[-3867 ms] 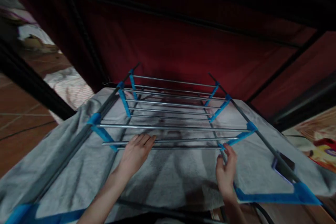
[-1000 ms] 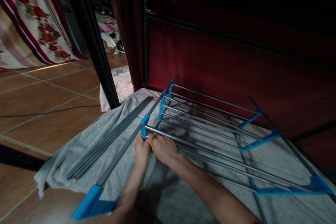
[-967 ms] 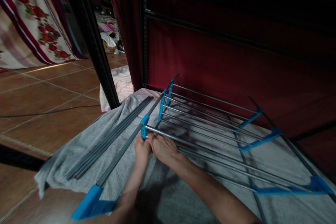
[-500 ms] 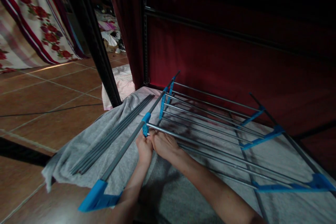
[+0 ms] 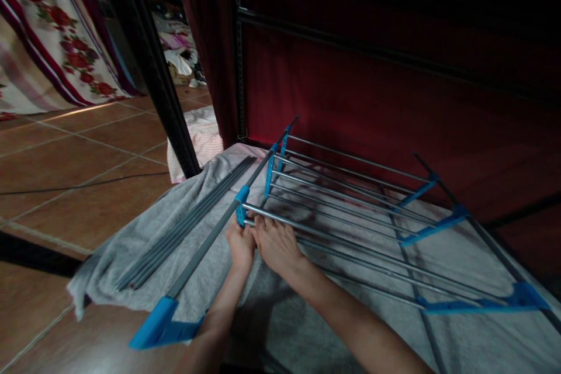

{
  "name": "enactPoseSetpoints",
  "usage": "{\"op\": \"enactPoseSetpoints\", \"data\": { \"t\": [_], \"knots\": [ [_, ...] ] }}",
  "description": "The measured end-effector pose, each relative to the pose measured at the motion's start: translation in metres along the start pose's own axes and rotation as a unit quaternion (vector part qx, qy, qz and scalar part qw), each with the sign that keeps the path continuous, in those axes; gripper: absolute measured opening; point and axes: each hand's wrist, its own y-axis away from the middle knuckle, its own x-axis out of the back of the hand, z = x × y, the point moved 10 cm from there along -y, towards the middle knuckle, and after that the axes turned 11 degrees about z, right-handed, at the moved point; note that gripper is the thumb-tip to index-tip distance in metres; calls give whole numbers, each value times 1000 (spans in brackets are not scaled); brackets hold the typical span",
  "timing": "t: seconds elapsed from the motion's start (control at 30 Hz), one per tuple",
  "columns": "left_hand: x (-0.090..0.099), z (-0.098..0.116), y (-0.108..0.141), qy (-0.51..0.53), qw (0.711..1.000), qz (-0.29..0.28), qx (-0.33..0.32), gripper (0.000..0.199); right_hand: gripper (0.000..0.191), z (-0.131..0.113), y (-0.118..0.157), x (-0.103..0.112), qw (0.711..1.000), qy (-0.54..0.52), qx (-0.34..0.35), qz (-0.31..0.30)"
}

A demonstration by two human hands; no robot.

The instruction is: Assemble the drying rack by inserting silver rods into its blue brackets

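A partly assembled drying rack with grey tubes and thin metal rods lies on a grey blanket [image 5: 175, 210]. My left hand [image 5: 240, 246] is closed around the lower end of a blue plastic bracket [image 5: 241, 201] on the near-left tube [image 5: 205, 245]. Right beside it, my right hand [image 5: 277, 243] is closed on the end of a metal rod [image 5: 248, 222] at that bracket. Its fingers hide most of the join. Just above runs another rod [image 5: 333, 234], fitted into the same bracket and crossing to the right-hand blue bracket [image 5: 482, 304].
Several loose grey tubes [image 5: 188, 222] lie bundled on the blanket at left. A black metal post [image 5: 151, 70] rises behind them. Dark red cloth [image 5: 350, 87] hangs at the back. A blue corner piece [image 5: 158, 324] sits at the near-left tube's end, over the tiled floor.
My right hand's fingers have shifted slightly and now lie flatter over the rod. My left hand stays at the bracket. The whole view has moved a little.
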Motion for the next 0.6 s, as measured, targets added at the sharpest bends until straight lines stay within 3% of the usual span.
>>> {"op": "enactPoseSetpoints", "data": {
  "t": [0.23, 0.6],
  "knots": [
    [3, 11, 0, -27, 999, 34, -16, 24, 31, 5, -1, -6, 1000, -19, 7, -19],
    [4, 10, 1, -49, 998, 28, -15, 19, 34, 9, -3, -2, 997, -68, -17, -37]
  ]
}}
